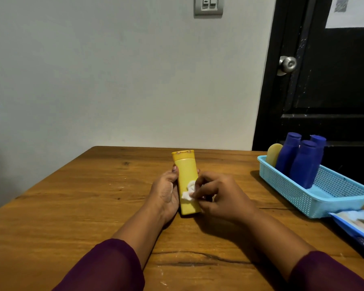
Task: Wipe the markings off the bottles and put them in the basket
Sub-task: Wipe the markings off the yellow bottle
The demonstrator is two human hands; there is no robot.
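A yellow bottle (186, 175) with a flip cap lies lengthwise over the middle of the wooden table (72, 206). My left hand (166, 192) grips it from the left side. A small white wipe (189, 191) is pressed against the bottle's face by the fingers of my right hand (221, 196). No marking shows on the visible part of the bottle. At the right stands a light blue basket (298, 198) holding three dark blue bottles (304, 162) and a pale yellow one (274, 154), all leaning upright at its far end.
A blue and white wipes packet (357, 225) lies at the table's right edge, just in front of the basket. A grey wall stands behind the table, and a black door (324, 80) with a metal knob behind the basket.
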